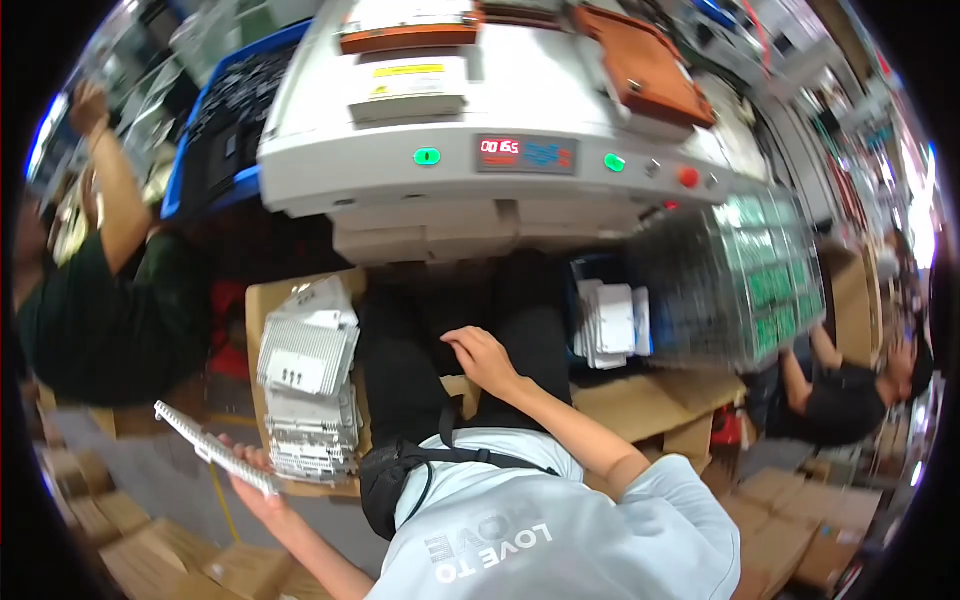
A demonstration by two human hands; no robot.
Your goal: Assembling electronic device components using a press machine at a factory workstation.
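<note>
Left fingers (pixel 259 460) hold white panel (pixel 214 449) above grey floor (pixel 182 478).

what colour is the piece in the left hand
White; the head view best shows the piece in the left hand.

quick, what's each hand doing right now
Left hand: closed on a white ribbed panel.
Right hand: loosely open, holding nothing visible, over the lap.

Showed red digits (pixel 500 147) on dark display panel (pixel 526 155); bore yellow label (pixel 408 71) on white block (pixel 408 100); carried white-and-grey capitals (pixel 492 556) on pale shirt (pixel 600 520).
</note>
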